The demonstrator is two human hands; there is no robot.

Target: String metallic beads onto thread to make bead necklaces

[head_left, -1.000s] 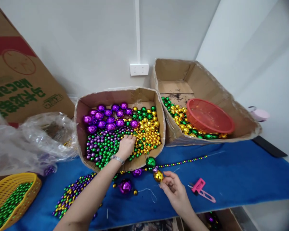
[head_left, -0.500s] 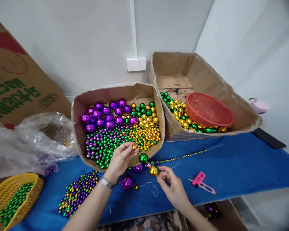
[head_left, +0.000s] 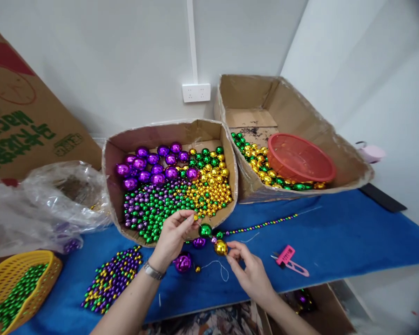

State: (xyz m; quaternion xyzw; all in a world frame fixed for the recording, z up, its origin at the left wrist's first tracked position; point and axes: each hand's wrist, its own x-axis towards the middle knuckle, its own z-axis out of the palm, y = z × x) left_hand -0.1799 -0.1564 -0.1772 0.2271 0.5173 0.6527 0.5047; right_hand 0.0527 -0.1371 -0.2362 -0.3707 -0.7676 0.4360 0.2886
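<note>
- Head view: the left hand [head_left: 172, 235], reaching inward, pinches a small round shiny gold bead [head_left: 196, 217] at the near rim of a brown cardboard box [head_left: 174, 133].
- The right hand [head_left: 249, 272] has thumb and fingers clamped on a large round shiny gold ball [head_left: 221, 248], just in front of the box.
- Blue cloth [head_left: 335, 242] lies beneath; a white rectangular wall socket [head_left: 196, 93] sits on the grey wall [head_left: 125, 56].

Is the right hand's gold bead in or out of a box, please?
Out: the right hand holds the gold bead over blue cloth.
</note>
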